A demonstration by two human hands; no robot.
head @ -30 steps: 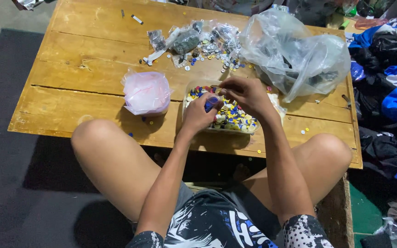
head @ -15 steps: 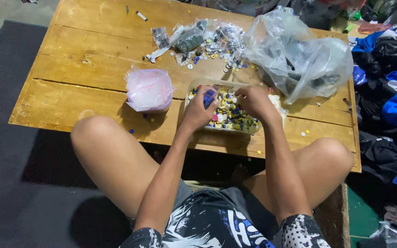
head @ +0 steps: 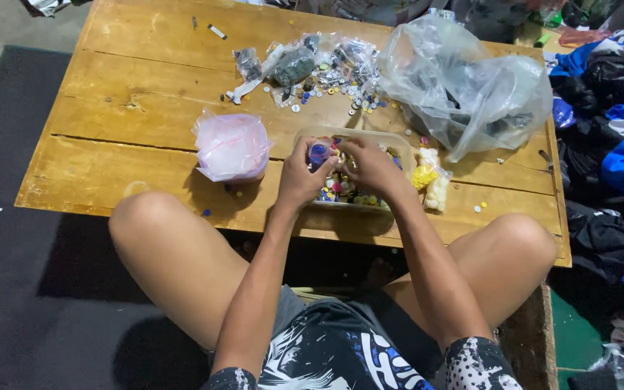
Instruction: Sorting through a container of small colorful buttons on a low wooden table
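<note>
Both hands work over the tub (head: 391, 141) of mixed buttons at the table's (head: 110, 173) near edge: left hand (head: 301, 173) pinches a small blue piece (head: 319, 152), probably a cap or button, while right hand (head: 370, 166) curls fingers-down into the tub, its grip hidden. Judged light, hard and slick, the piece is best pinched across its rim. Left lies a pink bag (head: 231, 146); right, a clear bag (head: 471, 94).

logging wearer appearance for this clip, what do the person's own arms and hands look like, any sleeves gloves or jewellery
Both arms are bare from the hands up to where they leave the picture: no sleeves show. The left hand and right hand wear no gloves, and no rings, watch or bracelet can be made out. The arms are slim. Further down the person wears dark shorts with a white and blue print.
</note>
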